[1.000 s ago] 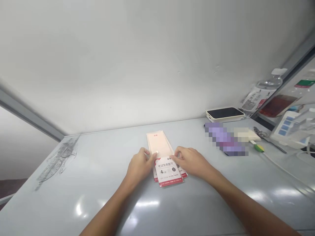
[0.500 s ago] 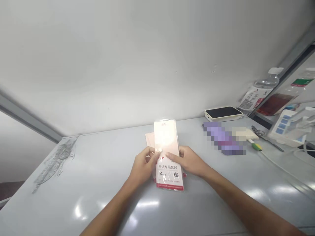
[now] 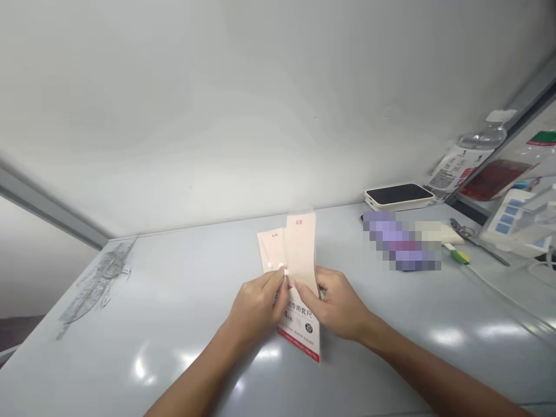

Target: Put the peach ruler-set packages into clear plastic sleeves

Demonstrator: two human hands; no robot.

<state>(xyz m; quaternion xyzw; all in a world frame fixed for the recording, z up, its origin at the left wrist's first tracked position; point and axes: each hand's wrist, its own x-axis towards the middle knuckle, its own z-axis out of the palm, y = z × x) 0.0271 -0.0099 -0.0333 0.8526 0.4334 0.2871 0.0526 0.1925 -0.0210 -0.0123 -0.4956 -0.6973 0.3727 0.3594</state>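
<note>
Holding the pink-and-white packet (image 3: 301, 246) before the middle of the worktop's (image 3: 186, 284) back edge, the right hand (image 3: 343, 304) grasps its right side and the left hand (image 3: 258, 301) pinches its left edge; light, even pressure should avoid creasing.

Left hand (image 3: 258, 300) and right hand (image 3: 341, 304) both bare, fingers (image 3: 273, 282) slim. Wrists (image 3: 366, 325) bare too, narrow. Left forearm (image 3: 206, 365) and right forearm (image 3: 428, 366) bare, smooth, thickening away from the wrists, far as I can see from here. Nails too small to make out.
</note>
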